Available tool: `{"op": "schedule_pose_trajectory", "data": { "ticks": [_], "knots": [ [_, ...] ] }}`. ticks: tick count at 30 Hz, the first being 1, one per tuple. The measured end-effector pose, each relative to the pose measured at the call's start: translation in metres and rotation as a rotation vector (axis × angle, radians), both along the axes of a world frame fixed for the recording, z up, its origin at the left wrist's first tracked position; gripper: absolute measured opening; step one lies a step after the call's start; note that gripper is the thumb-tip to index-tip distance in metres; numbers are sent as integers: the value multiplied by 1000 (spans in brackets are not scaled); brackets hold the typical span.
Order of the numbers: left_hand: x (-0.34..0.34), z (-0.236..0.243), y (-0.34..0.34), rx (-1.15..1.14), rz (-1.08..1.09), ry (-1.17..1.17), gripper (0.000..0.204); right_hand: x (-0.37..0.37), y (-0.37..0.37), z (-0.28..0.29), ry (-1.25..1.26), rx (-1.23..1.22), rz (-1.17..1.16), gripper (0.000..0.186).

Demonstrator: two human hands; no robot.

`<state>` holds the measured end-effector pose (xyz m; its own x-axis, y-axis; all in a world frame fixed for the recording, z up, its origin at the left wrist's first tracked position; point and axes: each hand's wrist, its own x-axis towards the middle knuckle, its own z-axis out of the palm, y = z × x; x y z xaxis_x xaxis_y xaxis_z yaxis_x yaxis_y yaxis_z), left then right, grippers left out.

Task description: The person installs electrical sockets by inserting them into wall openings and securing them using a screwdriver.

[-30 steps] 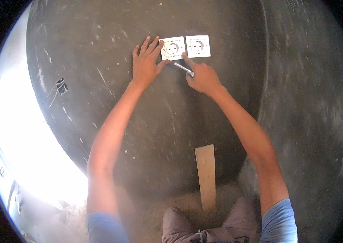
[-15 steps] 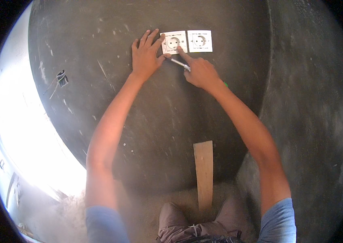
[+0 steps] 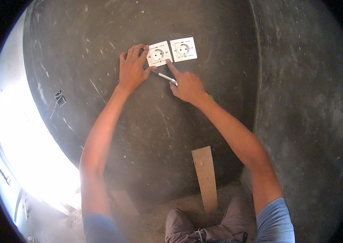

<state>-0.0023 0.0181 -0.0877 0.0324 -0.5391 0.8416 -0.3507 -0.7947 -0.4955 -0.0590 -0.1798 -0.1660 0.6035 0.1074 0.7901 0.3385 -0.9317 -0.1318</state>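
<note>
Two white square wall sockets sit side by side on a dark grey wall, a narrow gap between them. My left hand (image 3: 132, 69) lies spread against the wall, its index finger and thumb at the left edge of the left socket (image 3: 157, 55). In my right hand (image 3: 189, 86) is a slim screwdriver (image 3: 167, 77) with a silver shaft, pointing left toward my left thumb; a bit of green shows behind the hand. My right index finger stretches out to the left socket's lower right corner. The right socket (image 3: 183, 49) is untouched.
An open wall box (image 3: 60, 98) with loose wires is at the left. A wooden board (image 3: 205, 174) leans upright against the wall below, near my knees. Bright light comes from an opening (image 3: 30, 133) on the left; another wall (image 3: 301, 121) meets this one at right.
The view has shifted and tilted, so the sockets appear lower and further left. My right index finger has slid from the socket's face toward its lower right corner. Both hands stay at the left socket.
</note>
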Motion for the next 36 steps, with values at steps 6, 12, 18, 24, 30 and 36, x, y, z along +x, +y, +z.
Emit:
{"op": "schedule_pose_trajectory", "data": {
  "ticks": [6, 12, 18, 24, 30, 36],
  "knots": [
    [-3, 3, 0, 17, -43, -6, 71, 6, -5, -2, 4, 14, 48, 82],
    [-4, 2, -10, 55, 38, -21, 73, -2, -7, 9, 74, -47, 9, 82],
    [-13, 9, -12, 86, -130, -6, 74, -8, -7, 8, 83, -48, 14, 83],
    [-12, 9, -15, 85, 12, 108, 76, -18, -1, 20, 175, -54, 1, 88],
    [-8, 12, -12, 142, -96, 68, 75, -1, -14, 16, 70, -92, -5, 87],
    [-5, 17, -8, 189, -44, 30, 79, -5, -11, 12, 89, 2, 54, 89]
  ]
}}
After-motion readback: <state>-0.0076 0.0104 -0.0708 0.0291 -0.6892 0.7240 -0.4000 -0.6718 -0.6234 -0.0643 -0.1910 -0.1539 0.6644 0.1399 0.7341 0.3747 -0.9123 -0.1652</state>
